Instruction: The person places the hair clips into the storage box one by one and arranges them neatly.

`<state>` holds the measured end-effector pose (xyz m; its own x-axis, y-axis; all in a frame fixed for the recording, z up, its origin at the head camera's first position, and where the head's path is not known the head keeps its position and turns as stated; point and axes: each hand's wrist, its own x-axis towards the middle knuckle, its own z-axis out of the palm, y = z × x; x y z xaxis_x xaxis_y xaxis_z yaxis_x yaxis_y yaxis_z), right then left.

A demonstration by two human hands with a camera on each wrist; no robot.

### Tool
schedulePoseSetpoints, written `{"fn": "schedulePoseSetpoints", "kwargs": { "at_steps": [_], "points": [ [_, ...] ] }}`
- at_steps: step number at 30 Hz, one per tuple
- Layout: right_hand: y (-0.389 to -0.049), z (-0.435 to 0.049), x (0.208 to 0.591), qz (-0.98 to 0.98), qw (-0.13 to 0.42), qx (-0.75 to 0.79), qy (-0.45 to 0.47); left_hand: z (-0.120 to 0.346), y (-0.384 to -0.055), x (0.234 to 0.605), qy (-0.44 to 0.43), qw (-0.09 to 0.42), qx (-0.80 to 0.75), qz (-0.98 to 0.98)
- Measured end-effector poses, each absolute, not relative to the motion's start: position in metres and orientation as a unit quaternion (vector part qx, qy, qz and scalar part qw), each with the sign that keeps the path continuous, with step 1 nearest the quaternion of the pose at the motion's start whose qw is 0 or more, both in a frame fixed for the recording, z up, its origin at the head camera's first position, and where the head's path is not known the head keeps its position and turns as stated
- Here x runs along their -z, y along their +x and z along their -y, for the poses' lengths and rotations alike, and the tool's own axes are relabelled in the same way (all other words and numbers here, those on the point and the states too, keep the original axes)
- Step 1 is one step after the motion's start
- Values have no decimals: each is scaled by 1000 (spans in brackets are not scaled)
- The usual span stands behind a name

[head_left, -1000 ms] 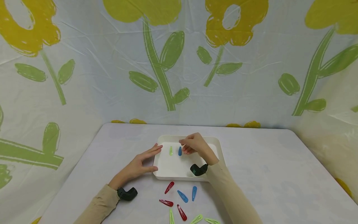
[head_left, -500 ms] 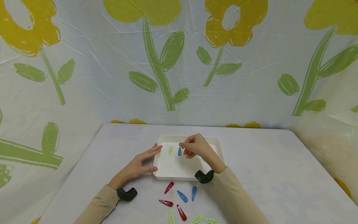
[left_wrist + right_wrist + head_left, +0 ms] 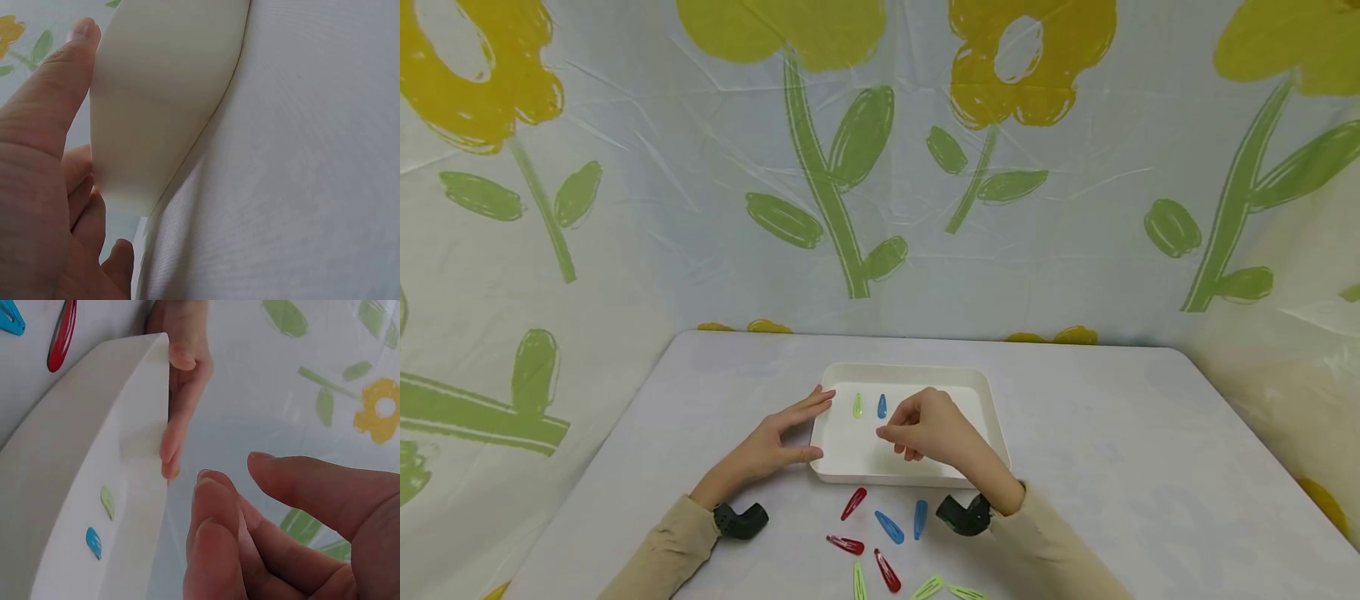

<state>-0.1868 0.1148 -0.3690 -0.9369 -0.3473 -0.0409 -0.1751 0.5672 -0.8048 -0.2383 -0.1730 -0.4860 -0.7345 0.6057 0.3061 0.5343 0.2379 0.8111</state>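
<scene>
The right hand (image 3: 934, 427) is over the white rectangular tray (image 3: 857, 454), palm down and bent at the wrist, its beige-sleeved forearm coming in from between four and five o'clock. Its fingers curl loosely and grasp nothing; the right wrist view shows a gap between thumb and fingertips. The left hand (image 3: 767, 442) lies at the tray's nine o'clock side, fingers extended and spread, the thumb and fingertips against the rim without clenching. Inside the tray, toward ten o'clock, lie a small pale-green teardrop hair clip (image 3: 858, 406) and, just beside it at its three o'clock, a small blue teardrop hair clip (image 3: 882, 407), both with narrow ends toward twelve. On the white table beyond the tray's near edge, between five and seven o'clock, lie three glossy red teardrop clips (image 3: 853, 503), two larger blue clips (image 3: 890, 527) and three light-green slotted clips (image 3: 927, 587). Compared with half a second ago, the right hand has drawn back toward six o'clock: its fingertips were at the blue clip in the tray, and now they are apart from it. Both clips in the tray and the left hand keep their places.
</scene>
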Motion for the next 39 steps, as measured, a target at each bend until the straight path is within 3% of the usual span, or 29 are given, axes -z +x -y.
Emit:
{"fn": "schedulePoseSetpoints", "kwargs": {
  "at_steps": [23, 39],
  "points": [
    [-141, -98, 393, -945, 113, 228, -204, 172, -238, 485, 363, 32, -503, -784],
    [-129, -83, 405, -960, 100, 164, -203, 173, -235, 483, 360, 34, -508, -782]
  ]
}}
